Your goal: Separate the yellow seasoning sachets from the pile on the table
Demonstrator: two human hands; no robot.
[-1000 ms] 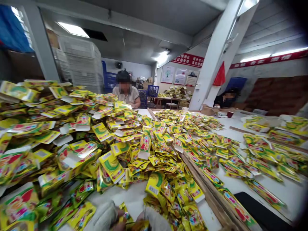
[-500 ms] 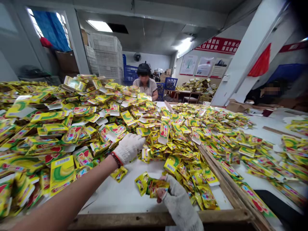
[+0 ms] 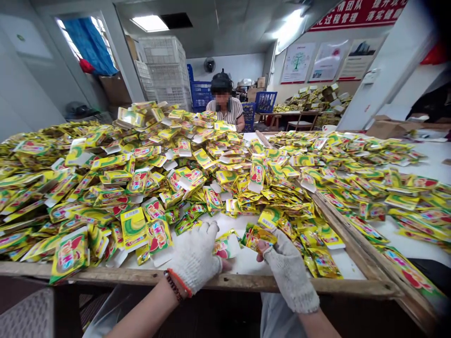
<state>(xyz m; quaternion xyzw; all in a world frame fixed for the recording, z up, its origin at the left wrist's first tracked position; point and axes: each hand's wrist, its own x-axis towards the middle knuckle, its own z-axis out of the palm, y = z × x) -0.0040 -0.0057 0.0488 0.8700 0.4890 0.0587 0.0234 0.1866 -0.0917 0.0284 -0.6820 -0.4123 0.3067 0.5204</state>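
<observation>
Left hand [image 3: 197,256] grip is closing on a flat carton [image 3: 226,246] at the worktop [image 3: 105,277] front edge. Right hand [image 3: 287,267] grip is clenching a sachet bundle [image 3: 259,234] just beside it. Probably early: a huge pile [image 3: 141,164] is lying untouched.

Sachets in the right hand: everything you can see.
The sachets are a small fanned bunch of crinkled, glossy yellow packets with green and red print. The gloved right hand pinches their near edge, holding them just over the white tabletop. The left hand grips a carton right beside them. Count unclear.
</observation>
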